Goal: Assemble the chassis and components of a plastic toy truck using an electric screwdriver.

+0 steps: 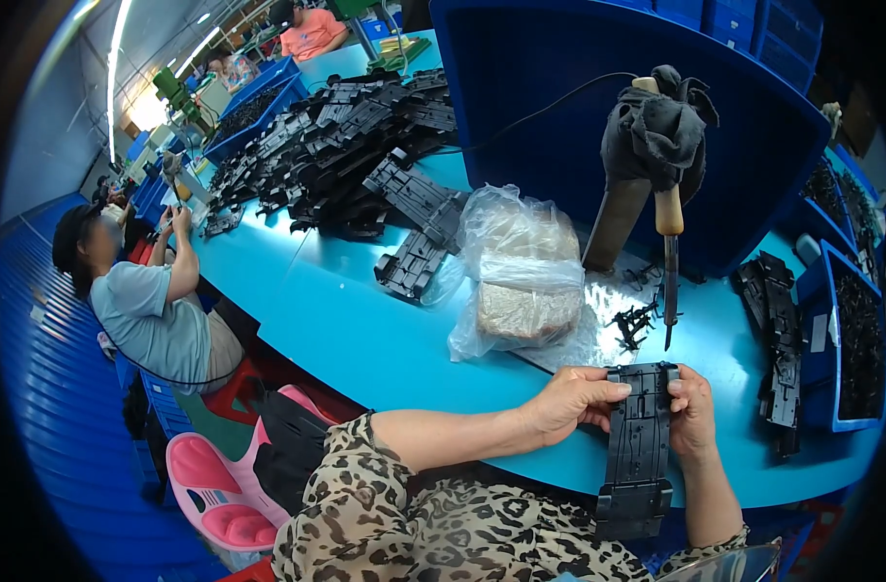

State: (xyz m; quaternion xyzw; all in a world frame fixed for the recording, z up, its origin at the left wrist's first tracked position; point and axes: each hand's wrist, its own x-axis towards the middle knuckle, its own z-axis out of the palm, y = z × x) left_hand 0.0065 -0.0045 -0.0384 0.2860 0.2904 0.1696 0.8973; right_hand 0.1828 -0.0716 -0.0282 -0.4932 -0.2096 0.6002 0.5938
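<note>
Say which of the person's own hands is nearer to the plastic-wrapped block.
Left. The left hand, gripping the black part's left edge, is just below the plastic-wrapped block in the picture; the right hand, on the opposite edge, is farther right.

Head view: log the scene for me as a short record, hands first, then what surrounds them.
Left hand: grips the left edge of the black plastic chassis plate, near its upper end
Right hand: grips the plate's right edge, opposite
Above plate in view: wooden-handled iron, tip down
Left of iron: package in clear plastic on the blue table
Upper left: heap of black chassis plates
Far right: blue bin of black parts
</note>
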